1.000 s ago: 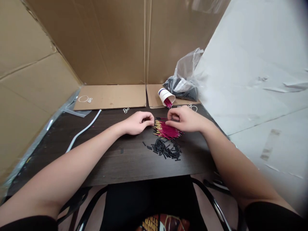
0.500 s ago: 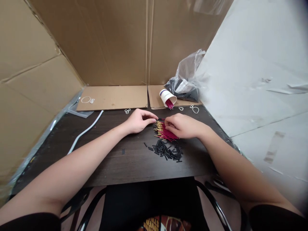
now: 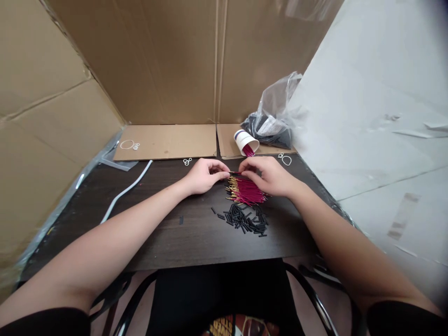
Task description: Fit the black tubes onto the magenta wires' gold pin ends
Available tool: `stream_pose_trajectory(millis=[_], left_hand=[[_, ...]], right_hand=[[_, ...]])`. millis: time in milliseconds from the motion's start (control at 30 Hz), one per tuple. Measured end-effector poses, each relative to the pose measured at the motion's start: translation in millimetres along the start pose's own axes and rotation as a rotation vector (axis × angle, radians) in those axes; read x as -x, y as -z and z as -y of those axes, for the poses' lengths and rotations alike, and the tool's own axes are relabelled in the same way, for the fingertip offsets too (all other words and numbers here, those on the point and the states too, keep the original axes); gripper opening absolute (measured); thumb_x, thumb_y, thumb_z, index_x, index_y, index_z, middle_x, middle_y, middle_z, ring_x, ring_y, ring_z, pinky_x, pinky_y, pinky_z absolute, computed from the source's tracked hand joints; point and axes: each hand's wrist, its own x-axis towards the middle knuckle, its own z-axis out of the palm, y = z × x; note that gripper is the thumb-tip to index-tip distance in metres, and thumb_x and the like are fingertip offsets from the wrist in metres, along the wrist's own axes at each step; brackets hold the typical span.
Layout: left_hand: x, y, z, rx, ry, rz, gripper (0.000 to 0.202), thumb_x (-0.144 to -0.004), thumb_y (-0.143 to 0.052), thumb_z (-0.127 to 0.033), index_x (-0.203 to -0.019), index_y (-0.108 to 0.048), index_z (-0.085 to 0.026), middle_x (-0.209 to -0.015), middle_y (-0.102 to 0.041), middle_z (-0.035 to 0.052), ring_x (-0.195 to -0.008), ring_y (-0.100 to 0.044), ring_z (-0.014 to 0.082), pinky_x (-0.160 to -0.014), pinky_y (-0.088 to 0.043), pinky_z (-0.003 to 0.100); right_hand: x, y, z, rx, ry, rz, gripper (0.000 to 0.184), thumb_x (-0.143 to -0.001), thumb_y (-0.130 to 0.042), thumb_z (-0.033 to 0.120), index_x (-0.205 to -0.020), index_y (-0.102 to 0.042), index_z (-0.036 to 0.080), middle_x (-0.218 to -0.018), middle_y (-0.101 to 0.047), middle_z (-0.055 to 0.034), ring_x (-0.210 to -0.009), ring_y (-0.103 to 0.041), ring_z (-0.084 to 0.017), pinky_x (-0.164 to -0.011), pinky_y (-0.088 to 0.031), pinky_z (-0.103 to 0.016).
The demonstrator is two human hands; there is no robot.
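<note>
Both hands meet above a pile of red wires (image 3: 250,190) with gold-coloured ends (image 3: 233,189) facing left. My left hand (image 3: 206,176) pinches the gold-tipped left end of one red wire (image 3: 235,173). That wire's other side is between the thumb and fingers of my right hand (image 3: 268,175). A short dark stretch shows on it between the fingertips; whether this is a black tube on the wire is too small to tell. Just nearer to me than the wires lies a loose heap of short black tubes (image 3: 245,219).
A white paper cup (image 3: 245,141) lies tipped with red wires in its mouth. Behind it a clear plastic bag (image 3: 271,128) holds dark pieces. White rubber bands (image 3: 188,162) and a pale tube (image 3: 128,188) lie on the dark table (image 3: 157,247). Cardboard walls (image 3: 168,65) stand around.
My right hand has risen off the wire pile to its far edge, uncovering more red wires. It now pinches the wire in line with my left hand, which has stayed nearly still.
</note>
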Motion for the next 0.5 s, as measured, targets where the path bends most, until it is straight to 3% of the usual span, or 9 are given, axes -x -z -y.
stream_pose_trajectory(millis=[500], left_hand=[[1.1, -0.6, -2.3, -0.033, -0.016, -0.016, 0.016, -0.090, -0.085, -0.030, -0.099, -0.084, -0.016, -0.088, -0.082, 0.0063, -0.077, -0.069, 0.0163, -0.077, -0.056, 0.033]], right_hand=[[1.5, 3.7, 1.8, 0.049, -0.014, 0.034, 0.014, -0.104, -0.059, 0.020, -0.102, -0.073, 0.021, -0.099, -0.079, -0.0057, -0.087, -0.068, -0.019, -0.085, -0.049, -0.036]])
